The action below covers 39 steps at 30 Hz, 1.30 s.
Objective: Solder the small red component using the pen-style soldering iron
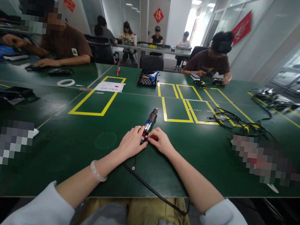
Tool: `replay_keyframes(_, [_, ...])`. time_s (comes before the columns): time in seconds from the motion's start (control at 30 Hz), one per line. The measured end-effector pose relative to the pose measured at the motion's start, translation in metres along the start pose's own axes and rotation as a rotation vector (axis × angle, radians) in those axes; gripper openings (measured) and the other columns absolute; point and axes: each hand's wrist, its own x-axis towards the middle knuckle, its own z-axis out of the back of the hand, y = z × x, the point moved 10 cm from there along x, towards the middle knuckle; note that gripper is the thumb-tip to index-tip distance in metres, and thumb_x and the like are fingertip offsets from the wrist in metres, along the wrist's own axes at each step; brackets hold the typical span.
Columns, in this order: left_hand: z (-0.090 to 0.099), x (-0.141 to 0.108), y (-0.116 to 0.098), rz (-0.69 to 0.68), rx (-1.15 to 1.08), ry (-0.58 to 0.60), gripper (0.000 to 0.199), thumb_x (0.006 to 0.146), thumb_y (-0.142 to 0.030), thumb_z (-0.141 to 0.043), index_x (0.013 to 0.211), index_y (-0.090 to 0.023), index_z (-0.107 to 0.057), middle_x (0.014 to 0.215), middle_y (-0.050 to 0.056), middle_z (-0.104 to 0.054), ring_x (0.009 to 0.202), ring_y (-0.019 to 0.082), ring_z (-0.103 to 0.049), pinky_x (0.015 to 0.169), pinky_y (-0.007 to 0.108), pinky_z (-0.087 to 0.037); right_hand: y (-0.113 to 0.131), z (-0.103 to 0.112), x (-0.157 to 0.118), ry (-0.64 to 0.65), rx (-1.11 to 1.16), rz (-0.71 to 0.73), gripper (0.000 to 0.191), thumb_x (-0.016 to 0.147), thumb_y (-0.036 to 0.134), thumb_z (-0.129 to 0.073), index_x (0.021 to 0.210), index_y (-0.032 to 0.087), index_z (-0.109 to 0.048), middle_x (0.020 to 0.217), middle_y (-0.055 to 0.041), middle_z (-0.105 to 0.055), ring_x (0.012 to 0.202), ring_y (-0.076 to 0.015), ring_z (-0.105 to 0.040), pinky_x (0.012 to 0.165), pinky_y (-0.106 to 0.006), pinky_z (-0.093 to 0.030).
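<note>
A slim, dark corded power tool [151, 119] lies on the green table in front of me, its far end pointing away. Its housing looks opened, with a silver and blue section and red parts showing. My left hand [133, 142] presses over the near left side of the tool, fingers closed on it. From the right, my right hand [160, 141] pinches at the red parts of its near end; a bit of red shows under these fingers, too small to name. A black power cord [152, 190] runs from beneath my left hand over the table edge.
Ahead stand a black parts tray [147, 79] with a blue-white item and a red-handled screwdriver [118, 70]. Left are a tape roll [65, 82] and a paper sheet [109, 86]. Tangled black cables [229, 118] lie right. Co-workers sit across the table; another's hand shows far right.
</note>
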Motion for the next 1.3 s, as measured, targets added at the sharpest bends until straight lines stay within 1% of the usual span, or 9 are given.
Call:
replay_keyframes(0.13, [-0.001, 0.002, -0.003, 0.016, 0.036, 0.002, 0.059, 0.084, -0.044, -0.051, 0.135, -0.017, -0.039, 0.118, 0.016, -0.049, 0.100, 0.028, -0.054, 0.079, 0.037, -0.043, 0.000, 0.003, 0.000, -0.014, 0.008, -0.021, 0.007, 0.083, 0.022, -0.063, 0.083, 0.017, -0.068, 0.081, -0.0016, -0.055, 0.067, -0.0112, -0.053, 0.066, -0.024, -0.043])
replay_keyframes(0.33, [-0.005, 0.009, -0.001, 0.109, 0.074, -0.011, 0.063, 0.085, -0.046, -0.049, 0.139, -0.018, -0.035, 0.113, 0.015, -0.050, 0.100, 0.028, -0.052, 0.078, 0.037, -0.043, 0.002, 0.010, -0.003, -0.040, 0.036, -0.004, 0.011, 0.084, 0.028, -0.063, 0.087, 0.019, -0.069, 0.083, -0.0026, -0.061, 0.069, -0.0124, -0.055, 0.068, -0.025, -0.043])
replay_keyframes(0.47, [-0.006, 0.011, 0.001, 0.113, 0.084, -0.020, 0.064, 0.086, -0.046, -0.049, 0.142, -0.020, -0.033, 0.112, 0.015, -0.050, 0.098, 0.028, -0.052, 0.079, 0.036, -0.043, 0.004, 0.011, -0.004, -0.022, 0.052, 0.018, 0.013, 0.085, 0.029, -0.061, 0.091, 0.019, -0.069, 0.086, -0.0028, -0.059, 0.072, -0.0124, -0.055, 0.070, -0.025, -0.044])
replay_keyframes(0.6, [-0.001, 0.008, 0.007, 0.099, 0.120, -0.012, 0.064, 0.087, -0.049, -0.047, 0.142, -0.020, -0.034, 0.113, 0.014, -0.050, 0.099, 0.028, -0.052, 0.078, 0.036, -0.043, 0.002, 0.012, -0.005, -0.009, 0.071, 0.026, 0.016, 0.086, 0.028, -0.060, 0.097, 0.020, -0.067, 0.089, -0.0027, -0.056, 0.070, -0.0112, -0.054, 0.070, -0.025, -0.045])
replay_keyframes(0.7, [0.007, 0.002, 0.019, 0.096, 0.169, -0.006, 0.064, 0.088, -0.052, -0.042, 0.143, -0.018, -0.034, 0.114, 0.015, -0.050, 0.099, 0.030, -0.052, 0.078, 0.037, -0.044, -0.002, 0.015, -0.006, -0.019, 0.067, 0.014, 0.015, 0.087, 0.026, -0.058, 0.097, 0.019, -0.066, 0.086, -0.0021, -0.055, 0.068, -0.0108, -0.052, 0.068, -0.025, -0.044])
replay_keyframes(0.77, [0.013, -0.003, 0.035, 0.116, 0.209, 0.004, 0.065, 0.089, -0.053, -0.038, 0.143, -0.017, -0.035, 0.115, 0.016, -0.051, 0.098, 0.030, -0.052, 0.078, 0.038, -0.044, -0.004, 0.016, -0.007, -0.016, 0.060, 0.005, 0.014, 0.086, 0.024, -0.058, 0.096, 0.019, -0.066, 0.086, -0.0020, -0.056, 0.068, -0.0107, -0.052, 0.067, -0.025, -0.043])
replay_keyframes(0.87, [0.021, -0.011, 0.070, 0.182, 0.254, 0.029, 0.067, 0.089, -0.056, -0.035, 0.143, -0.016, -0.036, 0.118, 0.017, -0.050, 0.098, 0.031, -0.052, 0.079, 0.039, -0.044, -0.004, 0.015, -0.007, -0.005, 0.042, 0.000, 0.013, 0.086, 0.022, -0.057, 0.095, 0.019, -0.067, 0.085, -0.0019, -0.057, 0.068, -0.0109, -0.051, 0.067, -0.025, -0.042])
replay_keyframes(1.13, [0.045, -0.043, 0.193, 0.399, 0.305, 0.098, 0.071, 0.088, -0.059, -0.029, 0.142, -0.014, -0.037, 0.123, 0.021, -0.048, 0.104, 0.035, -0.051, 0.086, 0.045, -0.042, -0.005, 0.008, -0.006, 0.016, 0.015, 0.000, 0.013, 0.087, 0.020, -0.056, 0.093, 0.018, -0.068, 0.084, -0.0020, -0.057, 0.068, -0.0109, -0.051, 0.066, -0.024, -0.041])
replay_keyframes(1.3, [0.058, -0.068, 0.265, 0.559, 0.354, 0.183, 0.076, 0.087, -0.065, -0.021, 0.144, -0.015, -0.031, 0.131, 0.023, -0.043, 0.109, 0.038, -0.049, 0.086, 0.047, -0.041, -0.005, 0.005, -0.005, 0.019, 0.002, -0.003, 0.013, 0.087, 0.019, -0.056, 0.091, 0.017, -0.068, 0.084, -0.0023, -0.058, 0.068, -0.0106, -0.051, 0.065, -0.023, -0.041])
